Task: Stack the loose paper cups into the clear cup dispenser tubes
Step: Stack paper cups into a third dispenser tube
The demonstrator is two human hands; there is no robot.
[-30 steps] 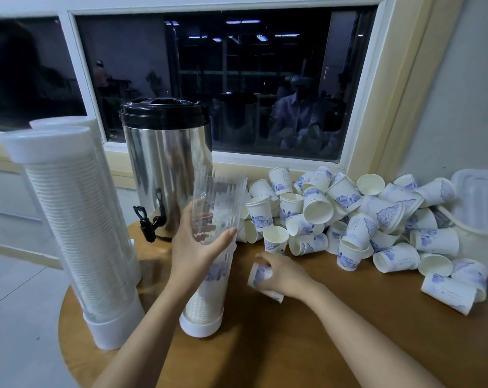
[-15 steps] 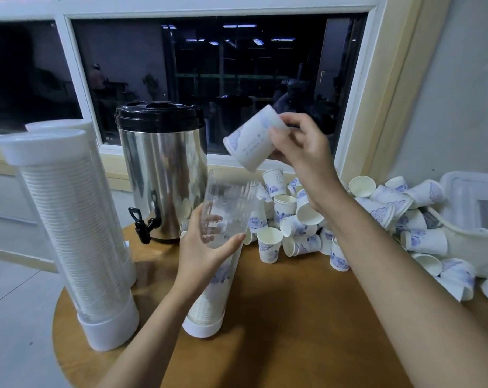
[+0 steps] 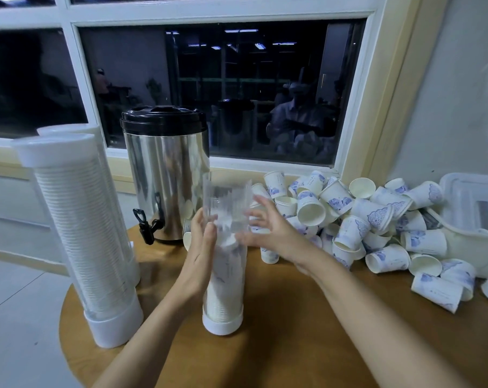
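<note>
The clear tube (image 3: 226,208) stands in the middle of the desk (image 3: 265,345), about half full of cups. The left hand (image 3: 200,247) lies flat on its 9 o'clock side, fingers straight, to steady it. The right hand (image 3: 268,231) is at its 3 o'clock side, fingers spread wide and holding nothing; it looks a bit blurry. I think this is the gap between two cups. Next, the right hand must reach the pile of loose cups (image 3: 377,219) at 2 o'clock, pinch one, and drop it straight into the open top.
</note>
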